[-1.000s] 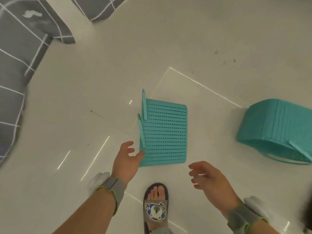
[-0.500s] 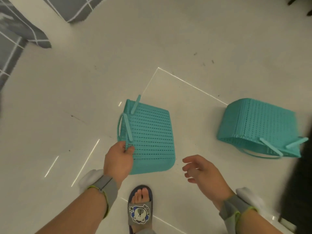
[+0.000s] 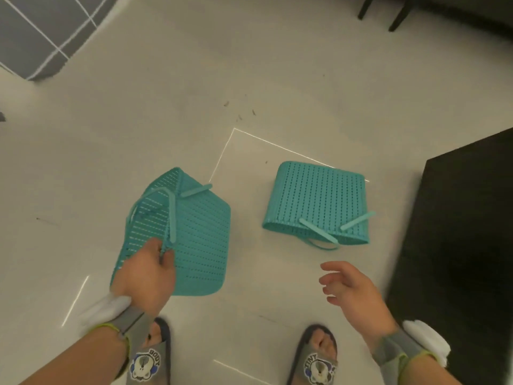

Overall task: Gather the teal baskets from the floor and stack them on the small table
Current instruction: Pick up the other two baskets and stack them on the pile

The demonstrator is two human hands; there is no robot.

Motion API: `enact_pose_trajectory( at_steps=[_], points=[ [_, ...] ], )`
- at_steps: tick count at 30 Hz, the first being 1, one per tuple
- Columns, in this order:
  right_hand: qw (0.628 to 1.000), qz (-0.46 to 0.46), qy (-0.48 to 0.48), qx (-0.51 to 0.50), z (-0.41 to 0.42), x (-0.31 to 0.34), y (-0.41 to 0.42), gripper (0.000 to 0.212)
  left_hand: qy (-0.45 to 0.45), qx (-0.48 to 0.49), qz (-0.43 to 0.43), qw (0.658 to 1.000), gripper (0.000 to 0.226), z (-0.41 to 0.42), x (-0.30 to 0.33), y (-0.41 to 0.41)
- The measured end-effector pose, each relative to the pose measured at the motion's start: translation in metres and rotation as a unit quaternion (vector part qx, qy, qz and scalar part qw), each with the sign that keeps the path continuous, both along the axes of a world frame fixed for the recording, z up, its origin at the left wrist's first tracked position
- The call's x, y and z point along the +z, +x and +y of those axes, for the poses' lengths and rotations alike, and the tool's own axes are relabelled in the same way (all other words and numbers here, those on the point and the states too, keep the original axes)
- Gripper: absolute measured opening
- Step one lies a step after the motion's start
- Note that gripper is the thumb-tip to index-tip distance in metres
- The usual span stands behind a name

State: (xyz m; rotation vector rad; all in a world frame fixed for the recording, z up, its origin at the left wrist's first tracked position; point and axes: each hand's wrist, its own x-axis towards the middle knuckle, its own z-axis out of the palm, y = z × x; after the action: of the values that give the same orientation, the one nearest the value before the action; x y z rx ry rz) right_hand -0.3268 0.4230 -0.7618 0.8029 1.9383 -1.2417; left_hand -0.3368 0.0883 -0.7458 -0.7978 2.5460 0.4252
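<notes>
Gripping with my left hand point(image 3: 147, 276), I have the rim of the near teal basket point(image 3: 191, 240) pinched between curled fingers and thumb. It is tilted, its mouth turned to the left and its perforated side wall facing up at me, with one handle point(image 3: 170, 215) arched across the opening just above my knuckles and the other handle's end poking out toward the upper right. Whether its lower edge touches the floor point(image 3: 249, 65) I cannot tell. A grey wrist strap point(image 3: 130, 323) with a white pad sits on that arm, and below it my left sandal point(image 3: 147, 359) shows, printed with a cartoon bear.

Farther back on the left, a grey checked fabric point(image 3: 41, 31) fills the top corner.

Across a strip of pale tile, well apart from the first, the second teal basket point(image 3: 316, 201) lies on its side on the floor, its opening toward me and both handles splayed at the near rim.

Below and to the right of it, my right hand point(image 3: 352, 290) hovers, fingers loosely spread and holding nothing, apart from both baskets. My right sandal point(image 3: 316, 357) is under it.

At the right edge stands the small table point(image 3: 458, 232), dark, its corner near the second basket. Dark furniture legs point(image 3: 394, 12) show at the top right.
</notes>
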Motion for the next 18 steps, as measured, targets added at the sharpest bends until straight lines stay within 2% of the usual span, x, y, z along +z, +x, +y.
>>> enact_pose_trajectory(
  at_steps=[2, 5, 10, 14, 18],
  points=[
    [0.999, -0.008, 0.032, -0.013, 0.045, -0.005, 0.006, 0.041, -0.013, -0.013, -0.006, 1.0, 0.017, 0.036, -0.014, 0.006],
    [0.994, 0.018, 0.099, 0.028, 0.082, -0.01, -0.004, 0.052, -0.027, -0.027, -0.015, 0.999, 0.018, 0.07, -0.026, 0.012],
    [0.961, 0.077, 0.18, 0.194, 0.101, -0.04, -0.04, 0.077, -0.045, -0.057, -0.005, 0.997, 0.018, 0.095, -0.037, 0.016],
    [0.894, 0.128, 0.23, 0.362, 0.092, -0.076, -0.058, 0.088, -0.038, -0.067, 0.007, 0.997, 0.017, 0.101, -0.043, 0.017],
    [0.822, 0.139, 0.308, 0.458, 0.078, -0.085, -0.073, 0.076, 0.006, -0.047, 0.026, 0.999, 0.016, 0.107, -0.044, 0.026]
  ],
)
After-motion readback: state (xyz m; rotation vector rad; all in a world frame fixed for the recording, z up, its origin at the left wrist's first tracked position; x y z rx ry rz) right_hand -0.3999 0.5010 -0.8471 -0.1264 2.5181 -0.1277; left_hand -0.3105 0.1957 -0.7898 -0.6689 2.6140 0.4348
